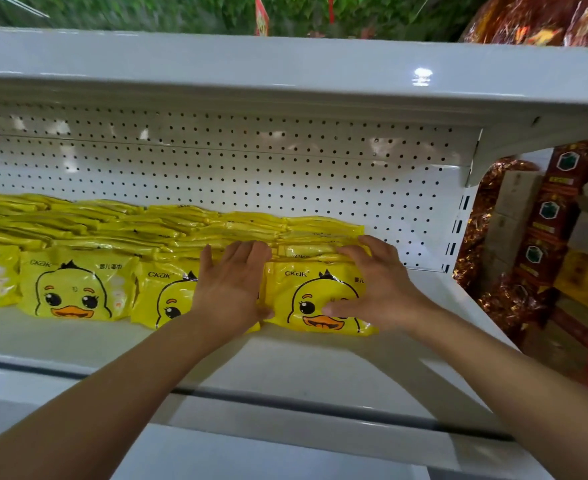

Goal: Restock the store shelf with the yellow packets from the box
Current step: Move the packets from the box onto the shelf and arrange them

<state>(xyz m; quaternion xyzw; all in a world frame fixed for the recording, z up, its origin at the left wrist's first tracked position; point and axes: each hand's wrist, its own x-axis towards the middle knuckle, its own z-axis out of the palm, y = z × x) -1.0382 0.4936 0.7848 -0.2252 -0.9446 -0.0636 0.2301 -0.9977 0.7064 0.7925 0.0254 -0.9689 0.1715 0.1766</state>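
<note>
Rows of yellow duck-face packets stand upright on the white store shelf, running from the left edge to right of centre. The rightmost front packet sits between my two hands. My left hand lies flat with straight fingers on the neighbouring packet's face and top edge. My right hand presses with spread fingers on the right part of the rightmost row, thumb on the duck face. The box is out of view.
A white pegboard back panel rises behind the packets. An upper shelf overhangs close above. To the right of the rack stand red and gold boxes. Bare shelf lies right of the last row.
</note>
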